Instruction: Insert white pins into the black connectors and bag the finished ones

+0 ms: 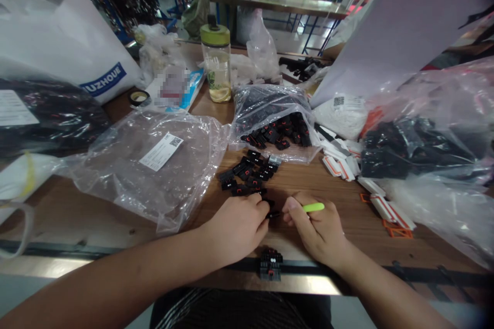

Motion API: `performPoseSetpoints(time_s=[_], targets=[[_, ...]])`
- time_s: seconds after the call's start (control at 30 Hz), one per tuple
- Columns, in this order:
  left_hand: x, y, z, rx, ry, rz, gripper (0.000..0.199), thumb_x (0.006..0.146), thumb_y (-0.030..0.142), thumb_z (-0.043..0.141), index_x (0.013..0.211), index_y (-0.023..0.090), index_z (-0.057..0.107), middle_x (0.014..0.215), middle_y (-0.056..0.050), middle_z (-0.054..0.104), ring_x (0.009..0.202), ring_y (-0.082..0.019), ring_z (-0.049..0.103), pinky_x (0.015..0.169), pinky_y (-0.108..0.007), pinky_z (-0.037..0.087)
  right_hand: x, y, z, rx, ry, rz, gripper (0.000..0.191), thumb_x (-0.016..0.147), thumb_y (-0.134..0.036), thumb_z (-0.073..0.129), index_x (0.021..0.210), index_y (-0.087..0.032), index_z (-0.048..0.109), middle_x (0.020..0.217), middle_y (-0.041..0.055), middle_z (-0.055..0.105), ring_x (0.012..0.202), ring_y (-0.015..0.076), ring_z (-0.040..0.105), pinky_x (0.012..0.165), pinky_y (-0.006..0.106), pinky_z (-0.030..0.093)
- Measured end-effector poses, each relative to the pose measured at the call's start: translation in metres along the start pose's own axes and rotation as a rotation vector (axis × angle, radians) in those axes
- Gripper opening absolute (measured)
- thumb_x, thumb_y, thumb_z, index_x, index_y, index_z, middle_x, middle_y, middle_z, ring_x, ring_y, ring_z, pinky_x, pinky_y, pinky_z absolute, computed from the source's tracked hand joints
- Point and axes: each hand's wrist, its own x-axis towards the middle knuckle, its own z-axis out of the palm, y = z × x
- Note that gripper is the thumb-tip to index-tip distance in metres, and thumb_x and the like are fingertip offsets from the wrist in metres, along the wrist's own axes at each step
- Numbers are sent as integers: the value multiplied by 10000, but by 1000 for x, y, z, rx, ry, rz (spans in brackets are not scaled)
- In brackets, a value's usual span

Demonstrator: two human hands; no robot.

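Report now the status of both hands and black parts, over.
Right hand gripping green-handled tool. Left hand at black parts, grip unclear. Clear bag lying to left.

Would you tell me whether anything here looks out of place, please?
A small black plastic cluster with a red mark sits on the front edge of the brown wood-grain table, apart from the loose pile of black plastic pieces, where it might get knocked off.
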Motion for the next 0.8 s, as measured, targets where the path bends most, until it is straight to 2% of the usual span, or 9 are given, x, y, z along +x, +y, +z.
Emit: performPoseSetpoints(time_s=[0.23, 0.3, 0.47, 0.63, 0.7, 0.8], targets=[[-1, 0, 0, 26, -12, 11, 124, 926, 217, 554, 895, 147, 652, 870, -65, 658, 733, -218, 650, 668, -358, 534, 5, -5, 1, -62, -50, -126, 340, 1008, -225, 420, 686, -196, 524, 591, -18, 527, 536, 110, 510, 543, 274, 367], [-1, 0, 0, 42, -16, 8, 127, 932, 211, 544, 885, 153, 647, 869, -62, 655, 725, -216, 650, 663, -356, 533, 4, -3, 0, -24, -18, -97, 333, 1003, -233, 436, 692, -193, 549, 590, -17, 554, 532, 108, 533, 542, 262, 388], [1, -3, -3, 117, -40, -8, 166, 953, 192, 509, 903, 160, 664, 887, -62, 657, 722, -221, 653, 629, -348, 520, -1, 3, -6, 175, 118, 87, 346, 1007, -261, 449, 723, -197, 638, 603, -20, 633, 520, 94, 602, 516, 207, 455], [-1, -2, -14, 143, -15, -34, 197, 972, 274, 515, 974, 162, 677, 904, -66, 669, 720, -232, 655, 602, -351, 492, 0, 5, -10, 262, 218, 127, 341, 993, -276, 492, 704, -201, 659, 584, -27, 631, 499, 86, 594, 480, 184, 460], [-4, 1, -20, 37, -58, 31, 214, 950, 349, 563, 919, 174, 682, 879, -48, 672, 727, -220, 654, 622, -344, 487, 0, 7, -10, 289, 281, 139, 342, 990, -283, 504, 697, -203, 662, 583, -28, 623, 499, 85, 591, 471, 180, 460], [-7, 5, -25, -168, -221, 178, 235, 813, 430, 738, 875, 205, 701, 855, -4, 684, 739, -185, 648, 625, -301, 459, 0, 7, -11, 302, 310, 134, 348, 989, -291, 510, 690, -202, 665, 586, -25, 619, 496, 84, 585, 465, 181, 459]])
